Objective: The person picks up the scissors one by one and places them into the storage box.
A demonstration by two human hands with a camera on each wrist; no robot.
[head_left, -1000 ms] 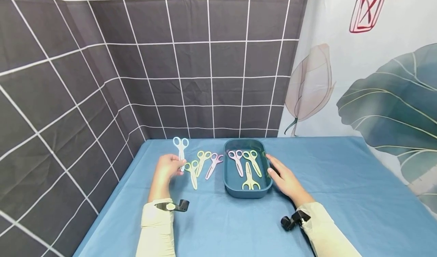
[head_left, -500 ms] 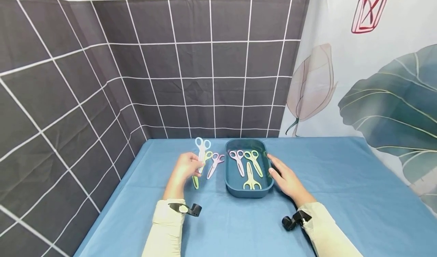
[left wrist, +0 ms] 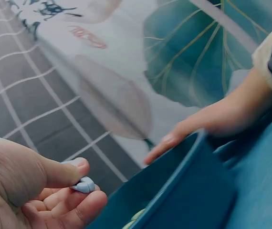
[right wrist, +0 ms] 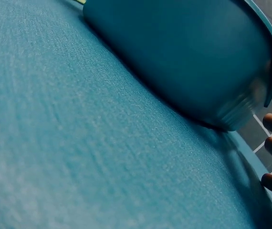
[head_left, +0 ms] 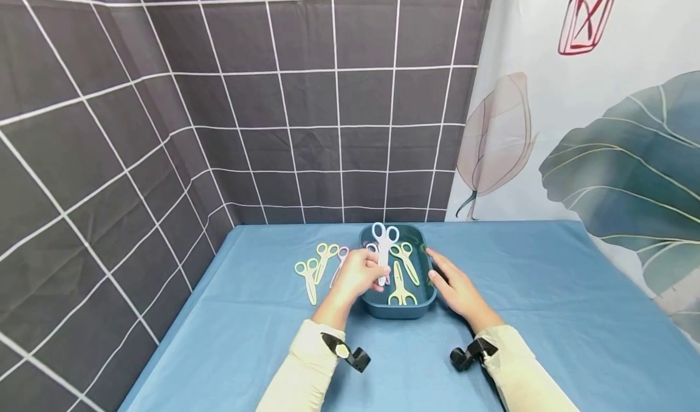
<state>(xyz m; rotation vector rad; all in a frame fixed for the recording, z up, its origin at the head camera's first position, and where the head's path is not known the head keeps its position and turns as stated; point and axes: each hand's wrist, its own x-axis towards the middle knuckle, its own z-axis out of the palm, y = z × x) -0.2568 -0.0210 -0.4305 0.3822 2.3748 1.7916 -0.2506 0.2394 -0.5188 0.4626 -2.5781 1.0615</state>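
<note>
My left hand [head_left: 360, 272] pinches a pair of pale blue scissors [head_left: 384, 248] between thumb and fingers, handles upward, over the left part of a dark teal bin [head_left: 383, 313]. In the left wrist view only a short piece of the scissors [left wrist: 84, 185] shows between the fingertips. Along the bin's right rim lies my right hand [head_left: 459, 287], its fingers extended. Inside the bin are two pairs of yellow-green scissors, one at the back right [head_left: 406, 260] and one nearer the front [head_left: 400, 290]. Pink scissors in there are mostly hidden behind the held pair.
Left of the bin, two pairs of yellow-green scissors, one in front [head_left: 308, 278] and one behind [head_left: 325, 260], lie on the blue tablecloth [head_left: 219, 339]. Beside them are pink scissors [head_left: 342, 255], partly covered by my left hand. A dark grid-patterned curtain [head_left: 306, 96] backs the table.
My left hand has carried the pale blue scissors rightward, from the table's left side past the other scissors to over the bin. My right hand stays at the bin's rim.
</note>
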